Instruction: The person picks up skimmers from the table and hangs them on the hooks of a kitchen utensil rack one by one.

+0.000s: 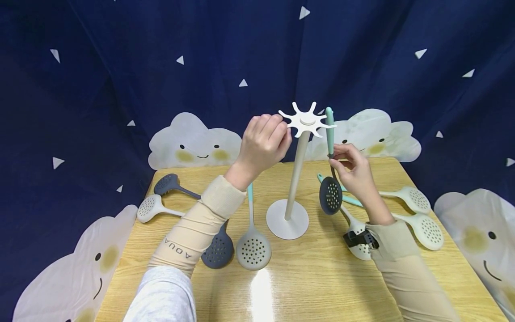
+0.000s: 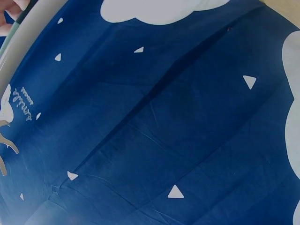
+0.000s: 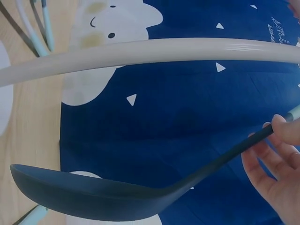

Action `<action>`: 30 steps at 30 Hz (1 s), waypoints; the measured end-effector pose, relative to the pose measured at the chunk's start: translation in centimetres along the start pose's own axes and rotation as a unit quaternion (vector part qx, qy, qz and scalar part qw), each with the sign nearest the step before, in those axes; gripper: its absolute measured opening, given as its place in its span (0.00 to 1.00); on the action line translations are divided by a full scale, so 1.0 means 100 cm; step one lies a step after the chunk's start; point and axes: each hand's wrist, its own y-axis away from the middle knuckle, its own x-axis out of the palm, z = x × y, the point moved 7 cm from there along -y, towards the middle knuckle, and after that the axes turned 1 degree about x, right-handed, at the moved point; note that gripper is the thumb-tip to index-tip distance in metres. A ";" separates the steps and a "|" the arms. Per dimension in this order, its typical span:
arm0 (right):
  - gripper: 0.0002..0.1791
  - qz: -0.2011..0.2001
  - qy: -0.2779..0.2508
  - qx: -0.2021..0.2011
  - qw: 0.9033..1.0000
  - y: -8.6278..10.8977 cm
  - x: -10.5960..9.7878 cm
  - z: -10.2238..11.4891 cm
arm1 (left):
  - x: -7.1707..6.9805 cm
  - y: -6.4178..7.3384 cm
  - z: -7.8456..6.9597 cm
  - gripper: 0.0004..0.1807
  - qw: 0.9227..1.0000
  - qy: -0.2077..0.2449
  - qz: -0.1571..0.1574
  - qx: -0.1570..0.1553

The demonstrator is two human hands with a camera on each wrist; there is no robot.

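A white utensil stand with a round base and a star-shaped ring of hooks on top rises from the table. My left hand, fingers curled, grips the left side of that hook ring. On the other side, my right hand pinches a dark skimmer by its neck, just below the teal handle. The skimmer hangs upright with its perforated bowl down, and the handle's top end overlaps a right-hand hook. In the right wrist view, thumb and fingers pinch the skimmer's dark shaft beside the pole.
Left of the stand lie a dark utensil, a white slotted one, a dark skimmer and a beige skimmer. Several white perforated turners, one near the right edge, lie around my right forearm. A blue curtain hangs behind.
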 end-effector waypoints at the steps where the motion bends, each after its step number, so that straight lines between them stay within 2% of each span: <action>1: 0.16 0.000 -0.004 -0.002 1.000 0.000 0.001 0.000 | 0.000 0.000 0.000 0.03 1.000 0.000 0.000 0.000; 20: 0.15 -0.008 -0.056 -0.001 0.998 0.005 0.020 0.000 | 0.000 0.001 0.000 0.03 1.000 0.005 0.001 -0.003; 30: 0.16 -0.010 -0.065 0.021 0.998 0.007 0.030 -0.006 | 0.000 0.001 0.001 0.03 1.000 0.007 0.004 -0.005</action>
